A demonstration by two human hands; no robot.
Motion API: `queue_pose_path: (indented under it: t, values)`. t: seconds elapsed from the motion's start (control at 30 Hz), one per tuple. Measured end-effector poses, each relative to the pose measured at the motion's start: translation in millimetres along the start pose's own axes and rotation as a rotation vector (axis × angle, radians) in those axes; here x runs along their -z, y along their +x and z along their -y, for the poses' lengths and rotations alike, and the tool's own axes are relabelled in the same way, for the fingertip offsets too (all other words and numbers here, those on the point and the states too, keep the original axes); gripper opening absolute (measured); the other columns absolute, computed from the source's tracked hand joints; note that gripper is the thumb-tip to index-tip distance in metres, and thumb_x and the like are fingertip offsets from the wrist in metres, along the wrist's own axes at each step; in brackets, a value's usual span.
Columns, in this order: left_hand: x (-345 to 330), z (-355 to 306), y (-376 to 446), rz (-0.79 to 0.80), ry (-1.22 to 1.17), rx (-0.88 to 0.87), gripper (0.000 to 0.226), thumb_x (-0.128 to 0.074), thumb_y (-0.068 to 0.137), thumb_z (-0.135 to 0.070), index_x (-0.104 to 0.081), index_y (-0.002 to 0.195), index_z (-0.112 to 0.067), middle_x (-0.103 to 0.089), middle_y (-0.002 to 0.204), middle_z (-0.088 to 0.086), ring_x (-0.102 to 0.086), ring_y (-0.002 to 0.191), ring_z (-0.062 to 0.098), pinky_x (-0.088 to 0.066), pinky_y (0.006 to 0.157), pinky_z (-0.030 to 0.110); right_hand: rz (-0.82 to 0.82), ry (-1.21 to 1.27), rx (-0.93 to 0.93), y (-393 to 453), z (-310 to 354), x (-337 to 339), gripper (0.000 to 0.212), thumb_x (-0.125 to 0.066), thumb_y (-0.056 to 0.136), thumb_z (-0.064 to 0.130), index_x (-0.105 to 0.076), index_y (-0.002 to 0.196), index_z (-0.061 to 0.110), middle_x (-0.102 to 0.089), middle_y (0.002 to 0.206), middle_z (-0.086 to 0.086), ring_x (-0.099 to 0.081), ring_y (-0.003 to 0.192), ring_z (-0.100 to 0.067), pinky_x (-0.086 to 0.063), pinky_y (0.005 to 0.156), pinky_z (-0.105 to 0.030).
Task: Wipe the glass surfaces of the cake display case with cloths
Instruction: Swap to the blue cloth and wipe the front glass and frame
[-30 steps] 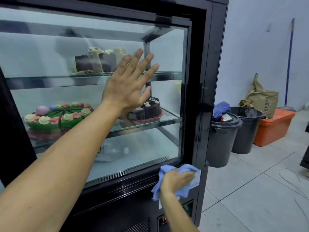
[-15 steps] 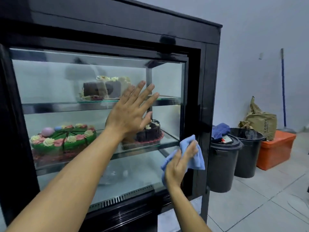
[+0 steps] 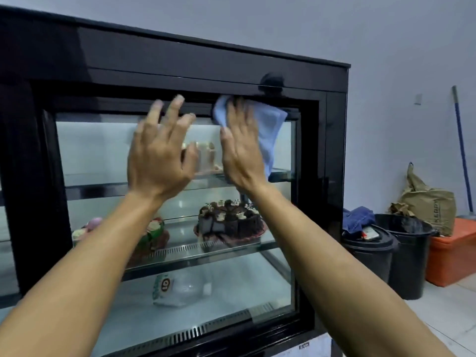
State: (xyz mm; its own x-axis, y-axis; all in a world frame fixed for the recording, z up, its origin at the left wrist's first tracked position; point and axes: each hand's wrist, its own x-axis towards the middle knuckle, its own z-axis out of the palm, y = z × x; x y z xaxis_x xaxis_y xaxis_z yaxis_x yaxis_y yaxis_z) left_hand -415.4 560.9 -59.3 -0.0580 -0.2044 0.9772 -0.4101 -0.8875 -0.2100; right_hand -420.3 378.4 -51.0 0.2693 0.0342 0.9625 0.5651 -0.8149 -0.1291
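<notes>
Swinging my right hand point(image 3: 240, 148) up from the bottom corner, I've now got the cloth point(image 3: 268, 130) pressed flat-fingered against the top edge of the glass point(image 3: 98, 150). Left hand point(image 3: 161, 153) stays spread, holding nothing. Guessing the top strip's next.

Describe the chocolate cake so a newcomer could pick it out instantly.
Find the black display case and look through its glass at the middle shelf. The chocolate cake sits on the right, dark brown with cream dots, unlike the green, pink-flowered cake to its left.
</notes>
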Motion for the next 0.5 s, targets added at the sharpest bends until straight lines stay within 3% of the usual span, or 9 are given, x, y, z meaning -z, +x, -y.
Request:
queue_pose_path:
  t: [0.07, 0.13, 0.2, 0.33, 0.5]
  values:
    - [5, 25, 0, 0.004, 0.044, 0.106, 0.054, -0.045, 0.101, -0.034, -0.045, 0.152, -0.016, -0.033, 0.166, 0.016, -0.025, 0.154, 0.042, -0.025, 0.122, 0.055, 0.173, -0.066, 0.263, -9, 13, -11, 0.055, -0.028, 0.111, 0.028, -0.023, 0.163, 0.013, -0.013, 0.172, -0.006, -0.003, 0.160, -0.022, 0.000, 0.129, -0.032]
    - [4, 30, -5, 0.038, 0.085, 0.089, 0.061, -0.045, 0.100, -0.038, -0.038, 0.158, -0.018, -0.026, 0.169, 0.017, -0.017, 0.157, 0.042, -0.013, 0.128, 0.055, 0.183, -0.125, 0.353, -7, 2, -6, 0.055, -0.030, 0.110, 0.033, -0.027, 0.163, 0.018, -0.017, 0.172, -0.002, -0.011, 0.159, -0.022, -0.015, 0.126, -0.033]
    - [1, 25, -6, 0.056, 0.110, 0.084, 0.067, -0.043, 0.100, -0.044, -0.032, 0.161, -0.020, -0.021, 0.171, 0.014, -0.010, 0.159, 0.040, -0.004, 0.129, 0.056, 0.038, -0.202, 0.225, 1, -25, 7, 0.060, -0.029, 0.108, 0.042, -0.028, 0.163, 0.019, -0.018, 0.172, -0.002, -0.017, 0.158, -0.024, -0.022, 0.123, -0.033]
    - [0, 26, -3, 0.078, 0.156, 0.085, 0.069, -0.037, 0.103, -0.051, -0.025, 0.164, -0.022, -0.016, 0.173, 0.012, -0.006, 0.160, 0.038, -0.002, 0.129, 0.055, -0.203, -0.194, -0.203, -5, -70, 32, 0.073, -0.026, 0.102, 0.054, -0.016, 0.165, 0.018, -0.011, 0.173, -0.004, -0.003, 0.160, -0.026, 0.000, 0.130, -0.039]
    - [3, 25, -5, 0.127, 0.161, 0.076, 0.070, -0.040, 0.103, -0.050, -0.022, 0.165, -0.023, -0.013, 0.174, 0.011, -0.005, 0.160, 0.039, -0.002, 0.129, 0.057, -0.379, 0.031, -0.349, -16, -58, 30, 0.054, -0.035, 0.110, 0.026, -0.031, 0.161, 0.011, -0.028, 0.169, -0.008, -0.017, 0.158, -0.027, -0.014, 0.128, -0.047]
